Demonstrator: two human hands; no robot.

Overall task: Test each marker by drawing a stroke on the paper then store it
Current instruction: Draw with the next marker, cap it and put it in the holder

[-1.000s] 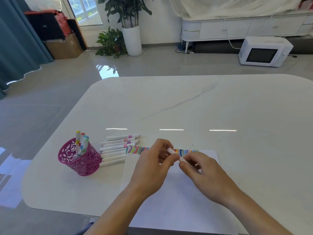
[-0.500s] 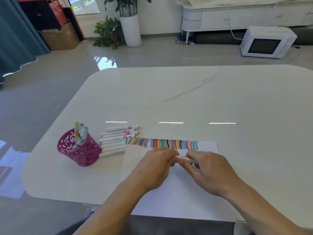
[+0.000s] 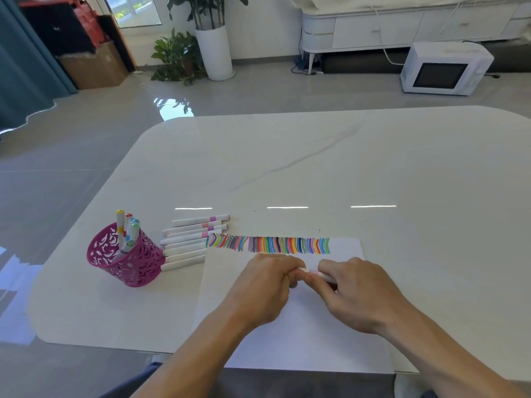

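Observation:
A white sheet of paper (image 3: 293, 334) lies at the table's near edge, with a row of coloured strokes (image 3: 270, 244) along its far side. Just above the paper, both hands meet on one white marker (image 3: 314, 272) with a pink band. My left hand (image 3: 264, 285) pinches its left end and my right hand (image 3: 353, 288) grips its barrel. The marker's tip is hidden by my fingers. Several white markers (image 3: 189, 242) lie in a row left of the paper. A magenta cut-out pen cup (image 3: 125, 258) further left holds several markers.
The white marble table (image 3: 344, 168) stretches far beyond the paper. On the floor behind stand a white microwave (image 3: 444, 68), a potted plant (image 3: 212, 38), a cardboard box (image 3: 92, 64) and a low white cabinet (image 3: 402, 21).
Both hands have come down with the marker from above the stroke row to just over the paper, closing together on it. The cup and the loose markers have not moved.

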